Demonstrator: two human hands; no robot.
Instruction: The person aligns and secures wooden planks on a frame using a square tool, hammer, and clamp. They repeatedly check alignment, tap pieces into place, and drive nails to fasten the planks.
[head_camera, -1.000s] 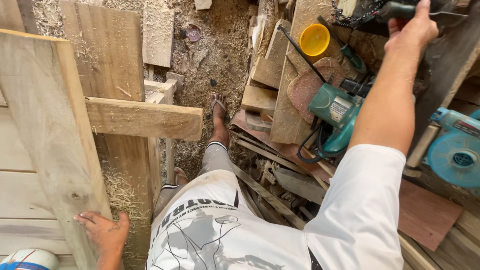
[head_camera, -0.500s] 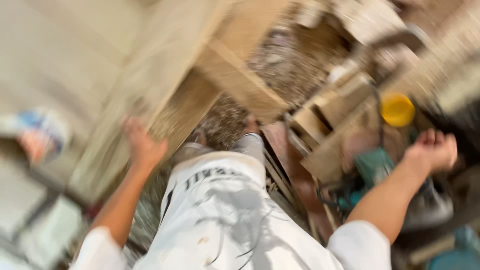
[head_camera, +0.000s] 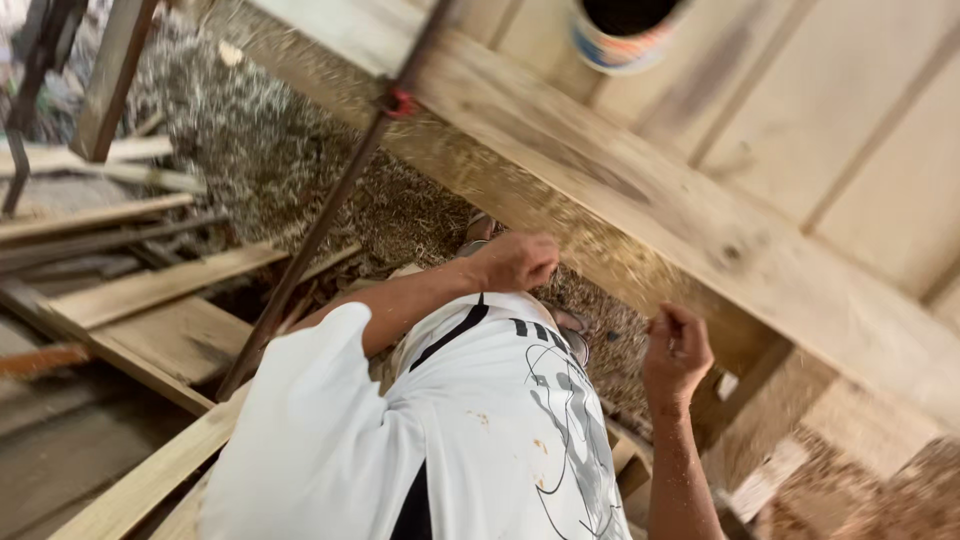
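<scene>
Both hands are up at a rough, knotty plank (head_camera: 700, 215) running diagonally overhead. Left hand (head_camera: 515, 260) is curled into a loose fist against its lower edge; right hand (head_camera: 677, 350) is half-clenched just under it, can't tell if it's gripping. Sawdust (head_camera: 300, 160) carpets the floor.

a rough carpentry workshop

sawdust and shavings (head_camera: 300, 160) cover the floor, loose planks (head_camera: 150, 290) lie stacked about, a long metal bar clamp (head_camera: 330, 210) leans by a raw timber beam (head_camera: 700, 220), and plank walls (head_camera: 850, 130) close the side.
</scene>
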